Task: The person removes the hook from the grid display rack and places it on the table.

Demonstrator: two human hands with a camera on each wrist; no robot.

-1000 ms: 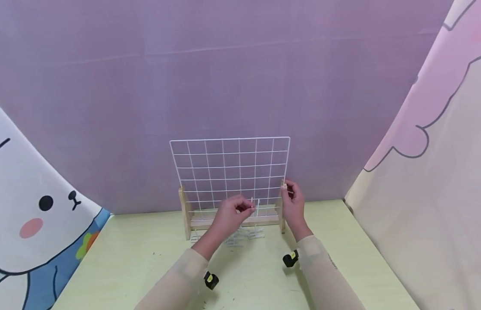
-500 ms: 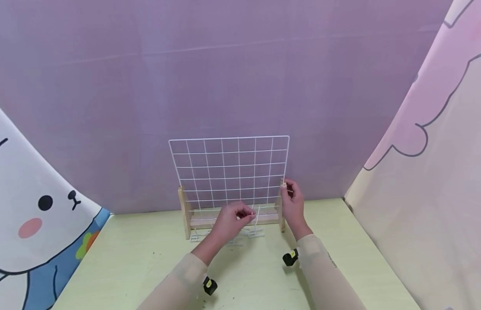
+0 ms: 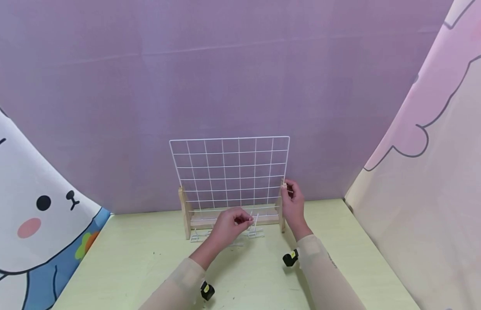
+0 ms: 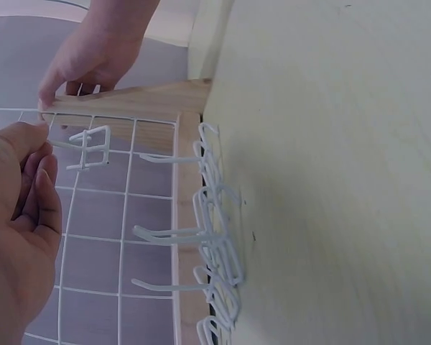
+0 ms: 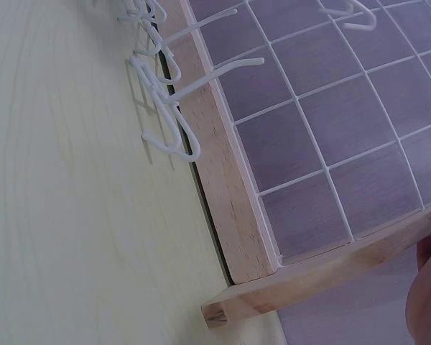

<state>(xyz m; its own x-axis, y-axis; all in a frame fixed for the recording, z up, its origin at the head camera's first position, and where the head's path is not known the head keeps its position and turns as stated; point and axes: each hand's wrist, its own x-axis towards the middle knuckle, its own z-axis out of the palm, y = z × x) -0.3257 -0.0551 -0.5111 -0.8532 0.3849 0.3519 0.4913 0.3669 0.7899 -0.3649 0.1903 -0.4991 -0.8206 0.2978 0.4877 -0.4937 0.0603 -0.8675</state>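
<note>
Between thumb and fingertips, my left hand [image 3: 229,226] pinches a white wire display hook [image 4: 93,148]. The hook is in front of the lower part of a white wire grid panel [image 3: 230,139], its squared back end pointing away from the fingers in the left wrist view. My right hand [image 3: 294,209] grips the right side post [image 4: 118,103] of the wooden stand [image 3: 184,213] that carries the grid. In the right wrist view only a sliver of the right hand [image 5: 427,305] shows at the edge.
Several more white hooks [image 4: 219,248] lie in a row on the pale table [image 3: 259,275], along the stand's base bar [image 5: 219,169], their prongs sticking up. A purple backdrop [image 3: 240,77] stands behind, with printed cloths at both sides.
My left hand has come down a little along the front of the grid, still pinching the hook. My right hand has stayed on the side post.
</note>
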